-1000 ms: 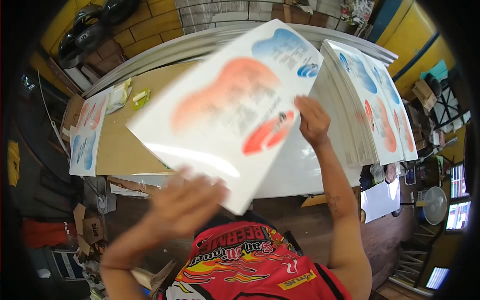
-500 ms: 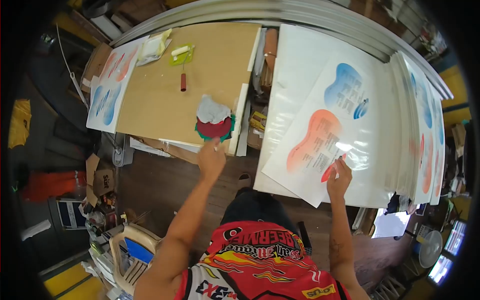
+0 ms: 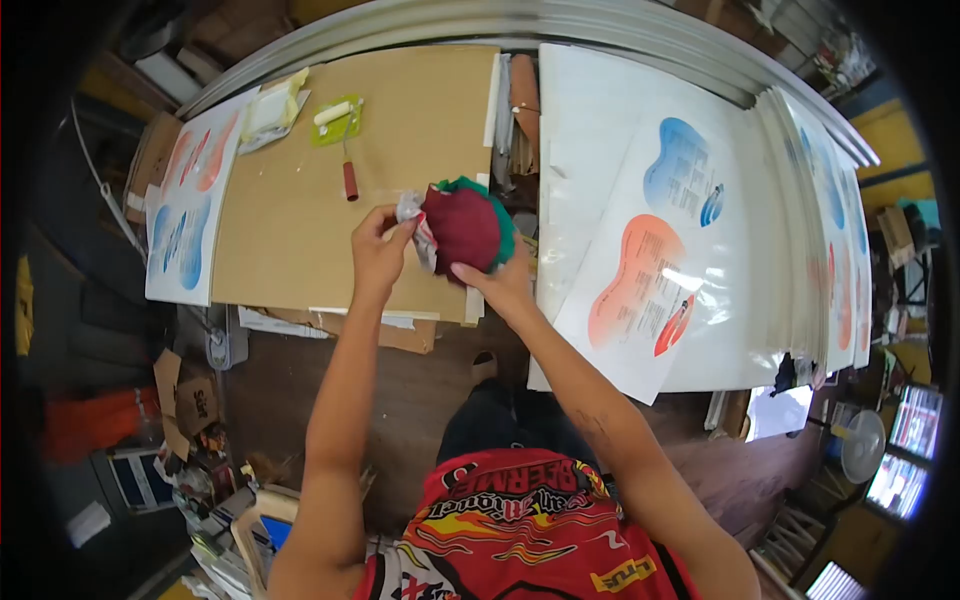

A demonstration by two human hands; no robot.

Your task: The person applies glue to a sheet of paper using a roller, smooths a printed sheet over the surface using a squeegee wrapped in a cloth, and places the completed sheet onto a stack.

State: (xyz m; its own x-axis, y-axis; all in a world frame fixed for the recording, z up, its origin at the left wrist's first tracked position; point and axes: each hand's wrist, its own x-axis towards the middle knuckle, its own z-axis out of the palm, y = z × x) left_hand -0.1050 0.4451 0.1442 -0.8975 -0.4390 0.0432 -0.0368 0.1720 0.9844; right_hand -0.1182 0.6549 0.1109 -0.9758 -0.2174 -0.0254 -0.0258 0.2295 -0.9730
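A maroon and green cloth bundle (image 3: 465, 228) is held up between both hands over the right edge of the brown board (image 3: 290, 220). My left hand (image 3: 380, 248) pinches a grey cloth (image 3: 410, 208) at the bundle's left side. My right hand (image 3: 500, 283) grips the bundle from its lower right, with the thumb across the maroon part. To the right, a printed sheet (image 3: 610, 345) with blue and orange shapes lies at a slant on the white surface (image 3: 575, 120).
A small roller with a red handle (image 3: 350, 182) rests on the board, its head over a green piece. Behind it is a yellow-white packet (image 3: 270, 112). Printed sheets (image 3: 180, 245) lie at far left. A stack of printed sheets (image 3: 815, 240) stands at right.
The large sheet was lowered onto the white surface and let go. The cloth bundle has been lifted from the board, and my right hand has moved left to take hold of it.
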